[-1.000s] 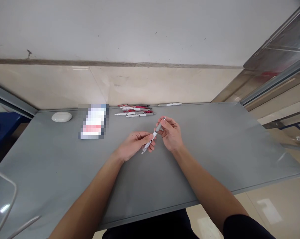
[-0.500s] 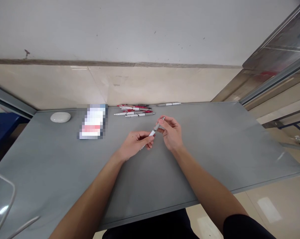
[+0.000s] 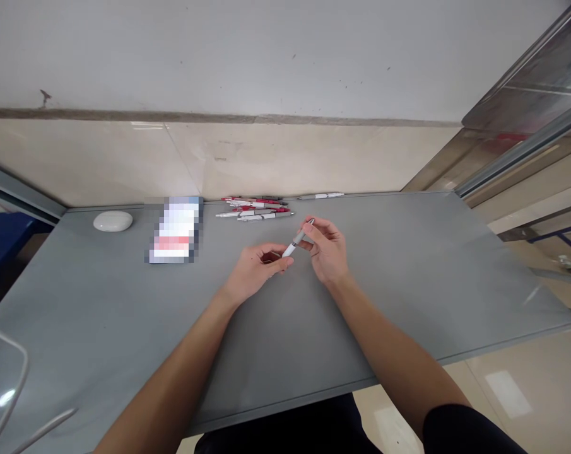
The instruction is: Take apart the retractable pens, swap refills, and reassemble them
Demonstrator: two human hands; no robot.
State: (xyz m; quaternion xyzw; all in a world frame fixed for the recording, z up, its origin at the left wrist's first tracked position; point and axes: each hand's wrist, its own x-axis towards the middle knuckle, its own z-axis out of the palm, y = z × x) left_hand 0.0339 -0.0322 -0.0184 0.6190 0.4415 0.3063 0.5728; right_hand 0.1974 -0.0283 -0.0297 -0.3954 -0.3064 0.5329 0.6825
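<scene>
A white and grey pen is held slantwise above the table between both hands. My left hand pinches its white lower part between thumb and fingers. My right hand is closed on the grey upper end, whose silvery tip points up and away from me. Beyond the hands, a pile of white and red pens lies by the wall. One more white and grey pen lies apart, right of the pile.
On the grey table, a blurred-out phone lies left of the pens. A white rounded object sits farther left. White cables cross the near left corner. A tiled wall borders the far edge.
My left hand has shifted its fingers a little on the pen, and less of the pen's lower end shows. The right hand's hold looks the same.
</scene>
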